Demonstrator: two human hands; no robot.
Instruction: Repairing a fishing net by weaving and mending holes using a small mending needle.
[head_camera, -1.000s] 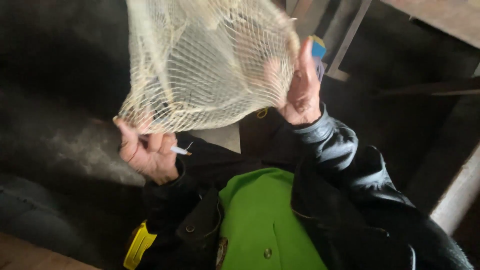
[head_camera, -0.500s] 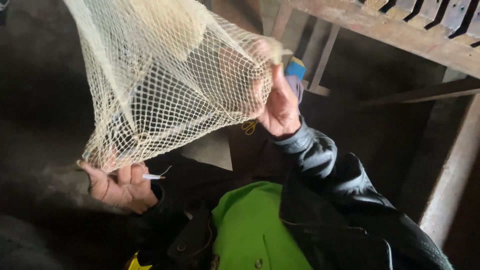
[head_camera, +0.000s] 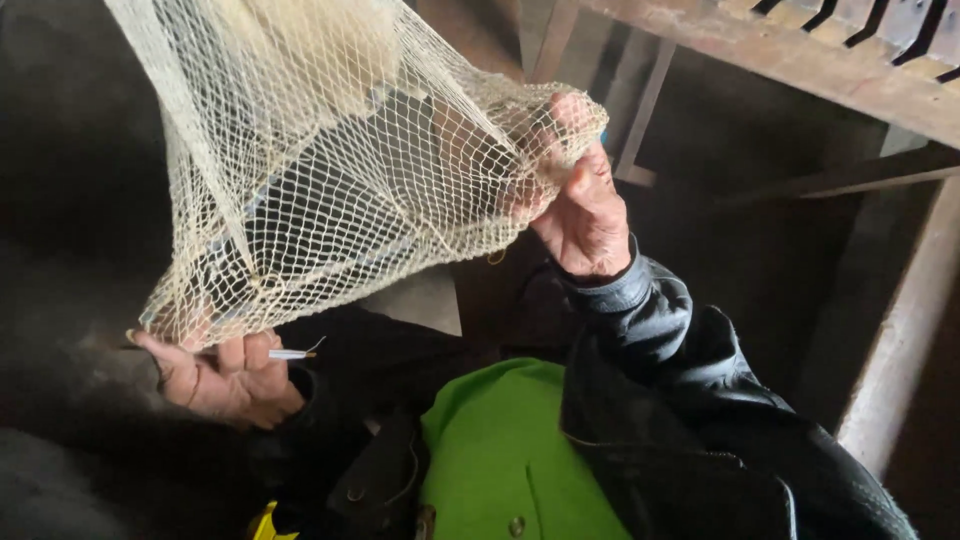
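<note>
A cream mesh net hangs spread out in front of me, stretched between both hands. My left hand grips its lower left edge, with a small white needle-like tool tucked between the fingers. My right hand is raised and pinches the net's upper right edge. Both arms wear black jacket sleeves, and a green garment shows below.
Rusty metal bars and a frame run across the upper right. A slanted metal post stands at the right. A yellow item peeks out at the bottom. The ground to the left is dark.
My left hand has dropped lower and further left, and the net is now stretched wider. The blue object seen behind my right hand earlier is out of sight.
</note>
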